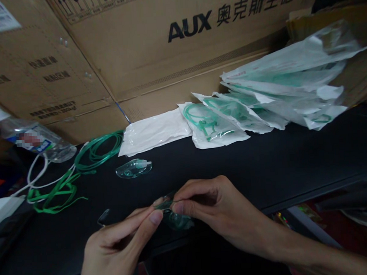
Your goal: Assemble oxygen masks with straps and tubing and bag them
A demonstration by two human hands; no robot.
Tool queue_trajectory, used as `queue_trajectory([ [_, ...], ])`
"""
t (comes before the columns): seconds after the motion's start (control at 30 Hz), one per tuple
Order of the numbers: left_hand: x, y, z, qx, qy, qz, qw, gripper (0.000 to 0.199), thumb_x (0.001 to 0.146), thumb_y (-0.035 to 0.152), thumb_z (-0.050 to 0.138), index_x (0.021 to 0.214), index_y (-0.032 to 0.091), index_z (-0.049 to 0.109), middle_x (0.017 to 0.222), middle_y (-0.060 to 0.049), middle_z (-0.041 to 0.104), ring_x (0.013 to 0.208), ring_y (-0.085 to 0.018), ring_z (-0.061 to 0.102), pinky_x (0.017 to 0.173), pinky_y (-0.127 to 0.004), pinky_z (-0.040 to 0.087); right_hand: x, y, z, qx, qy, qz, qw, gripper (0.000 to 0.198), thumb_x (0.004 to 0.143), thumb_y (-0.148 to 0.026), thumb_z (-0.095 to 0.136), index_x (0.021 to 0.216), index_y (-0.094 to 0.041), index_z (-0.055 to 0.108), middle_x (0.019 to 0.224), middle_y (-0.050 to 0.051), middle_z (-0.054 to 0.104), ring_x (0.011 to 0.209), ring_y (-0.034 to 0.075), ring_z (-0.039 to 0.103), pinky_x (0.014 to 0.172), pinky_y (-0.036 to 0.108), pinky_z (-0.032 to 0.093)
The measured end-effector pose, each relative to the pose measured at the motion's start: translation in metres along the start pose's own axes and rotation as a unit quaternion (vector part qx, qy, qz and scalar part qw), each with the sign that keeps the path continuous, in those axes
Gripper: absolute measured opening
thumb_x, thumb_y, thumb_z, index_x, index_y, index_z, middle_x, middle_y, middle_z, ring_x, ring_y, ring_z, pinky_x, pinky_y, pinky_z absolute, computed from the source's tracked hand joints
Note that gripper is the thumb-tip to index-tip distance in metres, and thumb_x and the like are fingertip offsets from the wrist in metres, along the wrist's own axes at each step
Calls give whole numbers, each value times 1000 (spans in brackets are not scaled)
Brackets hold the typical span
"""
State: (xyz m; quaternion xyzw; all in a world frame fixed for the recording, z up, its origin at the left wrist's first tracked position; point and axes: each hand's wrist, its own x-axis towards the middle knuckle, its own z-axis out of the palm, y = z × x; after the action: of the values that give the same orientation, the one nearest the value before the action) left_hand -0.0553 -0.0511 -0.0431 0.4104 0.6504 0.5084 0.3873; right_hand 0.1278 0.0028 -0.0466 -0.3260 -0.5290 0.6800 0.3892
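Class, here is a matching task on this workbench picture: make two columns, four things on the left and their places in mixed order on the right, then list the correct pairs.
Things
1. clear mask
2. green tubing
3. water bottle
4. sealed bags

Places
A. far left edge of the black table, lying on its side
B. stacked at the right, against the cardboard boxes
C. alone on the table, just beyond both hands
D. coiled left of the flat white pouch

Pairs: 1-C, 2-D, 3-A, 4-B
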Motion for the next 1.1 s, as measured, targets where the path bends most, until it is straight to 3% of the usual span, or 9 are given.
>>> queue_trajectory([
  [0.2, 0, 3, -4, 23, -18, -6, 1000, 26, 59, 52, 93, 71, 30, 85, 69, -3, 81, 83, -30, 81, 84, -35, 67, -3, 4, 2, -13, 14, -42, 999, 13, 83, -32, 85, 82, -19, 86, 81, 1, 76, 75, 13, 66, 69, 24, 49],
  [0.47, 6, 1, -9, 30, -38, 12, 999, 19, 61, 44, 93, 70, 30, 85, 73, -3, 82, 81, -31, 81, 79, -36, 68, -3, 8, 5, -12, 4, -73, 997, 8, 85, -28, 83, 90, -23, 87, 86, 3, 80, 79, 14, 70, 72, 24, 54],
  [0.57, 4, 3, -7, 28, -16, 1, 999, 20, 60, 45, 92, 69, 29, 84, 77, -3, 83, 84, -32, 81, 79, -37, 68, -4, 9, 6, -18, 7, -92, 996, 10, 86, -28, 82, 93, -23, 87, 88, 3, 80, 81, 15, 71, 73, 24, 54],
  [0.8, 0, 6, -1, 37, -6, -7, 999, 20, 62, 44, 91, 72, 28, 85, 85, -4, 84, 81, -28, 80, 76, -31, 67, 1, 5, -5, 30, -60, -23, 998, 29, 85, -44, 80, 87, -16, 84, 85, 4, 77, 82, 16, 66, 79, 29, 51],
  [0.9, 5, 5, -4, 69, -23, 48, 996, 22, 67, 40, 88, 87, 30, 86, 102, -4, 83, 94, -27, 78, 81, -27, 64, 5, 1, -11, 21, -81, -3, 996, 35, 85, -49, 79, 84, -15, 81, 79, 2, 73, 77, 15, 63, 77, 30, 49],
  [1.0, 11, 4, -10, 114, -76, 124, 983, 19, 73, 37, 84, 90, 31, 85, 116, -5, 80, 109, -27, 74, 86, -24, 60, 7, -6, -14, 9, -100, 28, 995, 34, 83, -48, 82, 82, -14, 79, 72, -1, 67, 69, 12, 57, 69, 26, 45],
  [1.1, 14, 5, -15, 138, -154, 159, 965, 9, 78, 35, 81, 84, 28, 82, 112, -7, 78, 105, -26, 73, 88, -26, 59, 8, -12, -13, 11, -90, 67, 994, 35, 78, -48, 86, 79, -13, 79, 66, -3, 63, 62, 10, 51, 61, 23, 39],
])
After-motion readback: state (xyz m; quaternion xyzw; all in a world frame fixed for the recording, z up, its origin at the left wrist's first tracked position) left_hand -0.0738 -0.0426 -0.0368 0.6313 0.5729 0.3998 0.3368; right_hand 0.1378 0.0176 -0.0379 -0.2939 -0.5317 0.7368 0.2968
